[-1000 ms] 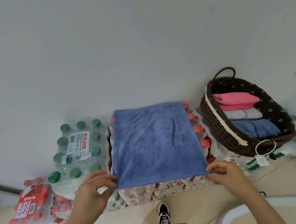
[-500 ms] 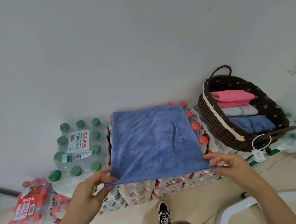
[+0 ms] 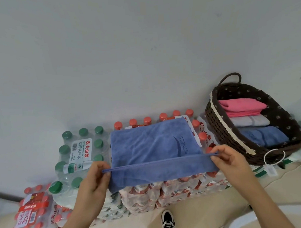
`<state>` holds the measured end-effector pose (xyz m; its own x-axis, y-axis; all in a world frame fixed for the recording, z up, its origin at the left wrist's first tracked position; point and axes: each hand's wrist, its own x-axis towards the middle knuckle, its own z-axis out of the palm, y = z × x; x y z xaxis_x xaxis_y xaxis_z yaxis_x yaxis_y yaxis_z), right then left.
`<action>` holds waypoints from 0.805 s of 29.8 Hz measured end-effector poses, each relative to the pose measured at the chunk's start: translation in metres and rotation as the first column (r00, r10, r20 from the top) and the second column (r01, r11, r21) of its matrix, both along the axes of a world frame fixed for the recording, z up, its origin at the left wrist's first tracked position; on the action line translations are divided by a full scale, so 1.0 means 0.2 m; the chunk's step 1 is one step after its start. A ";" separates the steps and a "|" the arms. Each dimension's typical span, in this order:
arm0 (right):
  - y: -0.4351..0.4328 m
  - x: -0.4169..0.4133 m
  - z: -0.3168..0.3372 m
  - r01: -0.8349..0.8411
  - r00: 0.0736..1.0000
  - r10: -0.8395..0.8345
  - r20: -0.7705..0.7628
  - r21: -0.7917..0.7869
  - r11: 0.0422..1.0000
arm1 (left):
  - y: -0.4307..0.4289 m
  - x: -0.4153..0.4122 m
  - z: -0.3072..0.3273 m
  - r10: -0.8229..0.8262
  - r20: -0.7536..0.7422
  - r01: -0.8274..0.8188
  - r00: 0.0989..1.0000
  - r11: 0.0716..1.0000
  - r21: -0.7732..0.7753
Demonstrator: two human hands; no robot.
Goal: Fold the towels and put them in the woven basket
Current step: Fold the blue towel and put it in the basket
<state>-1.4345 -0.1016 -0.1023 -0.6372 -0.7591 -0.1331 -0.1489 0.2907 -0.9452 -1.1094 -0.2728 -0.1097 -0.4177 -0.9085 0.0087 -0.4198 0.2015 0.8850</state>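
Both hands pinched the blue towel [image 3: 153,145] — left hand [image 3: 94,179] and right hand [image 3: 227,159] at its near corners, edge lifted above red-capped bottle packs [image 3: 167,189] — woven basket [image 3: 222,129] just right.

Shoe [image 3: 167,222] cut by bottom edge, towel [image 3: 153,145] lettering partly hidden (behind its hem)

Matt fleecy cloth towel [image 3: 148,145]; woven wicker basket [image 3: 222,127].

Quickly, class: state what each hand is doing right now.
Left hand: pinches the near-left corner of the blue towel.
Right hand: pinches the towel's near-right corner, edge lifted.
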 end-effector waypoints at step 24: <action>-0.88 -0.26 -0.19 0.020 0.829 0.147 -0.539 0.292 0.956 | -0.55 -0.44 -0.16 0.379 0.315 -0.397 0.870 0.918 -0.008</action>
